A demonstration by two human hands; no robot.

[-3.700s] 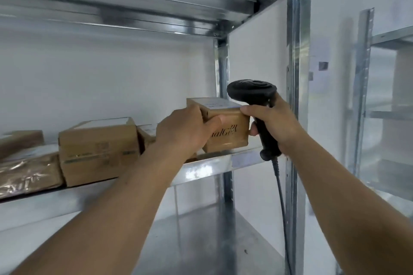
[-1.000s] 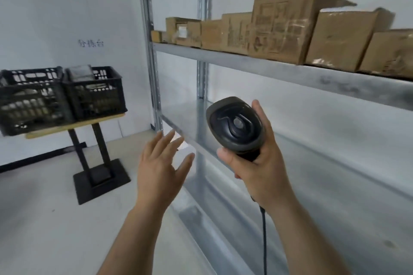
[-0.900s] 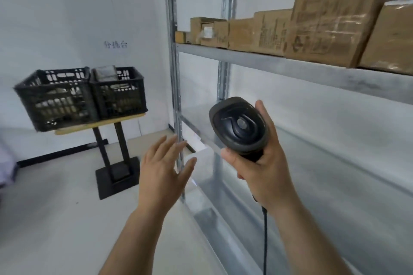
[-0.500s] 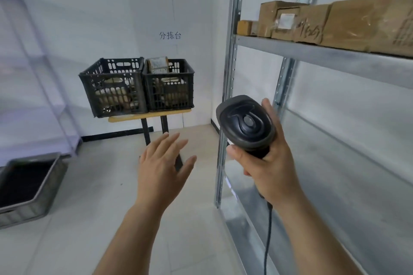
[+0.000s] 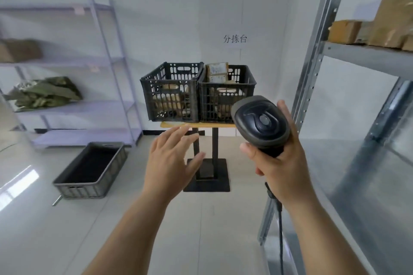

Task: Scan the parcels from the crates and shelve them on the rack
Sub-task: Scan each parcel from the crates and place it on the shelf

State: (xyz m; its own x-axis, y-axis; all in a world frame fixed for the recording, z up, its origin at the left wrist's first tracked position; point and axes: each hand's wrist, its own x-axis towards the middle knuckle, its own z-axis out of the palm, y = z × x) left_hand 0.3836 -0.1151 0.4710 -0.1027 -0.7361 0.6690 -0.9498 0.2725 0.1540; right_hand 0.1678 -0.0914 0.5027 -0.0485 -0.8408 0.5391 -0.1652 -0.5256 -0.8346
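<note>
Two black crates stand side by side on a small stand ahead: the left crate (image 5: 171,91) and the right crate (image 5: 225,94), both with brown parcels (image 5: 217,72) inside. My right hand (image 5: 277,158) grips a black barcode scanner (image 5: 260,121), its cable hanging down. My left hand (image 5: 172,161) is held out in front with straight spread fingers and holds nothing. The metal rack (image 5: 366,53) rises at the right, with cardboard parcels (image 5: 388,27) on its upper shelf.
A grey bin (image 5: 91,169) lies on the floor at the left. Behind it stands a pale shelf unit (image 5: 111,60) with green bags (image 5: 44,94). The stand's black base (image 5: 207,176) sits on the light floor.
The view has swung left from the rack to face the crates, which now sit in the middle. My left hand let go of the shelved parcel earlier and stays open; my right hand keeps the scanner.
</note>
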